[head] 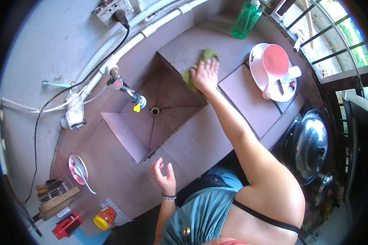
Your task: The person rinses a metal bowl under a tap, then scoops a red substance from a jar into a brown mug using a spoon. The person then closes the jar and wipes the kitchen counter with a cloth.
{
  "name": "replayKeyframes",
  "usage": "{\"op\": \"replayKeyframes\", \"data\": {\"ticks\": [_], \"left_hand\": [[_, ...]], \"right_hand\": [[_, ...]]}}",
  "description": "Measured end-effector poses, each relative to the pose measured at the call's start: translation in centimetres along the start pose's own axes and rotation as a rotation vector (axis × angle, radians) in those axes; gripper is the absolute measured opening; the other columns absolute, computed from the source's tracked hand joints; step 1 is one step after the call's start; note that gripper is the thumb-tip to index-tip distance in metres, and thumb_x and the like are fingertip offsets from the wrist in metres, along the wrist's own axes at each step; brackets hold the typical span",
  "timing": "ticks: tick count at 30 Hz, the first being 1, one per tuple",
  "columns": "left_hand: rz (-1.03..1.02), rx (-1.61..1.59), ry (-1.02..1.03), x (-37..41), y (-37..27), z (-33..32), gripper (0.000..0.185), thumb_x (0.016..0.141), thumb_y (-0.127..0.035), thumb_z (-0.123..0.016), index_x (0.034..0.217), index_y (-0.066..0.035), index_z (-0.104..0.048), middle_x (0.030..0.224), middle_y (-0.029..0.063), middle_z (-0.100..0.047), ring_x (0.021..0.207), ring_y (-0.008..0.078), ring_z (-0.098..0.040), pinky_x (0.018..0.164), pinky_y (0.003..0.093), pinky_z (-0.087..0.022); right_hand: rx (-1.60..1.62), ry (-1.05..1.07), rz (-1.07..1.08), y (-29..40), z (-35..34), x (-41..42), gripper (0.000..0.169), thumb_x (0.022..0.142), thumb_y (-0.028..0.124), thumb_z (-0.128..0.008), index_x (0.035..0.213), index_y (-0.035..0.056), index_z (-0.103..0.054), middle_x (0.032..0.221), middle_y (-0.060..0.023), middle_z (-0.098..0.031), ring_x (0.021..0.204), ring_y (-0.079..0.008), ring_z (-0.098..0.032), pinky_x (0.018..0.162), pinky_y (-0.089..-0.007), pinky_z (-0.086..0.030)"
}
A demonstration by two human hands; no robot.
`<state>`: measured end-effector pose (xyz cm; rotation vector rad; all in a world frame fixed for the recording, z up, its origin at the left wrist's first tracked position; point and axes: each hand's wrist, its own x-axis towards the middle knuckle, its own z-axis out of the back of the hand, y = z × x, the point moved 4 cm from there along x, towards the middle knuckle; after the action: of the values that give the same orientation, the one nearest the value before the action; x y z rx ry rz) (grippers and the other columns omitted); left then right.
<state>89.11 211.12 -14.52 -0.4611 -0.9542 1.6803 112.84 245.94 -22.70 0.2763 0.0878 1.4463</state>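
Observation:
My right hand (206, 75) lies flat on a green cloth (209, 54), pressing it to the tiled counter (184, 39) at the sink's far right edge. Parts of the cloth stick out beyond my fingertips and beside my wrist. My left hand (164, 176) hangs over the counter's near side with its fingers apart and slightly curled, holding nothing. Between the hands and the wall is the tiled sink (171, 95), with a round drain (155, 111) in its bottom. A tap (130, 93) with a yellow part at its mouth reaches over the basin.
A green pump bottle (247, 20) stands at the back. At right are a plate (257, 78) with a pink ladle (275, 59), and a lidded metal pan (309, 147). At left are a bowl (72, 167) with a spoon, a knife rack (53, 190) and a yellow-lidded jar (105, 217).

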Motion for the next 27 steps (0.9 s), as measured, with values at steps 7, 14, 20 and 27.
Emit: {"op": "replayKeyframes", "data": {"ticks": [7, 14, 20, 27], "left_hand": [[-0.057, -0.106, 0.159, 3.6, -3.4, -4.7, 0.033, 0.086, -0.006, -0.068, 0.116, 0.000, -0.058, 0.110, 0.0148, -0.062, 0.096, 0.0267, -0.060, 0.082, 0.0353, -0.050], [-0.029, -0.134, 0.167, 5.0, -2.4, -5.3, 0.031, 0.086, -0.005, -0.067, 0.116, 0.000, -0.059, 0.104, 0.0132, -0.064, 0.094, 0.0247, -0.062, 0.079, 0.0343, -0.051], [0.084, -0.190, 0.063, 6.0, -2.8, -5.5, 0.026, 0.087, -0.002, -0.067, 0.112, 0.001, -0.061, 0.101, 0.0128, -0.065, 0.089, 0.0219, -0.063, 0.080, 0.0321, -0.051], [-0.351, -0.067, -0.128, 12.4, -7.9, -1.9, 0.026, 0.090, -0.002, -0.062, 0.115, 0.003, -0.059, 0.114, 0.0183, -0.059, 0.106, 0.0306, -0.058, 0.095, 0.0401, -0.047]], "right_hand": [[0.487, -0.156, 0.380, 4.0, -1.0, 3.9, 0.028, 0.085, 0.008, -0.053, 0.108, 0.0015, -0.068, 0.122, -0.0191, -0.063, 0.122, -0.0334, -0.055, 0.107, -0.0423, -0.041], [-0.004, -0.448, -0.051, -9.9, 2.4, 7.1, 0.030, 0.089, 0.015, -0.052, 0.113, 0.0019, -0.065, 0.130, -0.0177, -0.058, 0.130, -0.0361, -0.047, 0.112, -0.0442, -0.034], [0.159, -0.112, 0.277, 1.2, -2.0, 13.5, 0.042, 0.093, 0.026, -0.048, 0.127, 0.0042, -0.058, 0.146, -0.0108, -0.046, 0.142, -0.0303, -0.033, 0.120, -0.0426, -0.019], [0.315, -0.057, 0.774, 8.0, -1.7, 4.1, 0.046, 0.077, 0.013, -0.064, 0.122, 0.0108, -0.061, 0.143, -0.0062, -0.049, 0.137, -0.0275, -0.040, 0.117, -0.0405, -0.028]]}}
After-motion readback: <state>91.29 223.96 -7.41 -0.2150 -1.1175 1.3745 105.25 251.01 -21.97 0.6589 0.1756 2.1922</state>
